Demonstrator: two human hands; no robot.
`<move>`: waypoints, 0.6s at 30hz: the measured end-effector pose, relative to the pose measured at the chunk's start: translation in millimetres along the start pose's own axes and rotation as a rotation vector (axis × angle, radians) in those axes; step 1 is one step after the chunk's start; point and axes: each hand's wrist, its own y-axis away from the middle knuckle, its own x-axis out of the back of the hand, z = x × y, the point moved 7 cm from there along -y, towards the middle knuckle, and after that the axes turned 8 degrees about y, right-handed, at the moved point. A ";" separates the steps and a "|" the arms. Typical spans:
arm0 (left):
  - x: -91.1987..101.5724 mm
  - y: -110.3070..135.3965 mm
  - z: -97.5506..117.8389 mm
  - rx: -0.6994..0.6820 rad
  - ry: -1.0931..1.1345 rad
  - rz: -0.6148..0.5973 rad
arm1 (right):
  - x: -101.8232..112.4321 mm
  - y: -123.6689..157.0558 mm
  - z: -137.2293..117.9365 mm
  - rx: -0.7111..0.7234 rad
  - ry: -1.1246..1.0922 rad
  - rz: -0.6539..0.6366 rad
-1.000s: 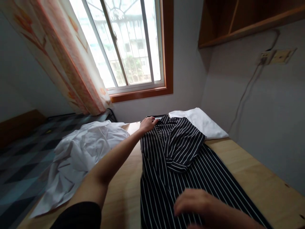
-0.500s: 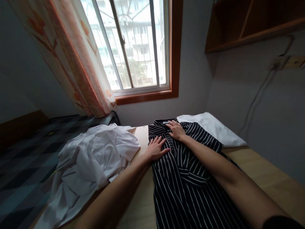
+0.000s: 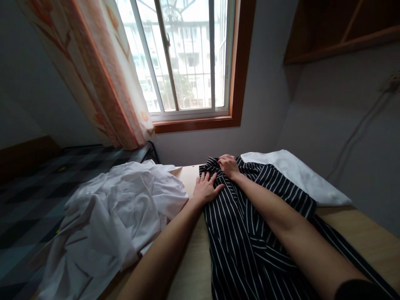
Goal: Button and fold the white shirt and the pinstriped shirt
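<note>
A black shirt with thin white stripes lies spread along a wooden table. My left hand rests flat on the shirt's upper left part, fingers spread. My right hand is at the collar end just beyond it, fingers curled into the striped fabric there. Both forearms stretch over the shirt.
A crumpled white garment is heaped on the table's left side and hangs over the edge. A folded white cloth lies at the far right by the wall. A window with a floral curtain stands behind.
My right hand came up from the near part of the shirt to the collar and its fingers closed on the fabric. My left hand moved from the collar down onto the shirt, lying flat.
</note>
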 end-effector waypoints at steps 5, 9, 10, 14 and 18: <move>-1.6 -1.0 4.9 -0.062 -0.022 -0.057 | 3.6 -9.6 27.3 -0.326 -0.200 0.065; -1.4 -10.3 5.9 -0.076 -0.026 -0.074 | 7.0 -3.4 20.2 -0.178 -0.282 0.036; -1.5 -12.9 5.4 -0.072 -0.024 -0.077 | 7.1 0.9 16.3 -0.116 -0.287 0.029; -0.9 -21.8 1.6 -0.050 -0.011 -0.076 | -0.3 20.7 -0.7 0.132 -0.173 -0.080; 6.5 -27.2 -3.6 -0.042 0.032 -0.010 | 6.1 43.9 -10.1 0.136 -0.080 -0.226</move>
